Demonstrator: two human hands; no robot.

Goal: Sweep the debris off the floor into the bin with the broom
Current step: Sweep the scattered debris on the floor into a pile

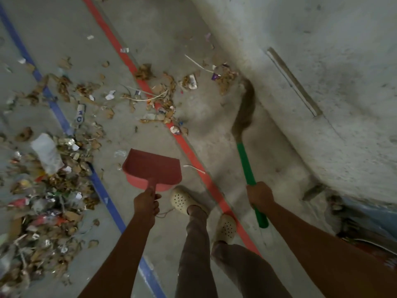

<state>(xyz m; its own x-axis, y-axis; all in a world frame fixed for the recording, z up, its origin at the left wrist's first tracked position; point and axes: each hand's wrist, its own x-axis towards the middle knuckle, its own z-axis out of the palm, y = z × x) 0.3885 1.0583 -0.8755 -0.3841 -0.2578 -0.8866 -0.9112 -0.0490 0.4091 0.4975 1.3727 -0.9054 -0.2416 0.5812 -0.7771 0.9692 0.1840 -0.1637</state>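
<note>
The right grip [260,195] holds the broom [247,166]; the left grip [147,203] holds the dustpan [153,168]. Next, I think, sweep the trash [150,100] ahead into it.

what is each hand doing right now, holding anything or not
Left hand: grip closed on the handle of the red plastic dustpan.
Right hand: grip closed on the green-handled straw broom.

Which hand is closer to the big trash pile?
Left. The left hand, gripping the red dustpan, is just right of the trash pile; the right hand, gripping the green-handled broom, is farther right, across the red line.
</note>
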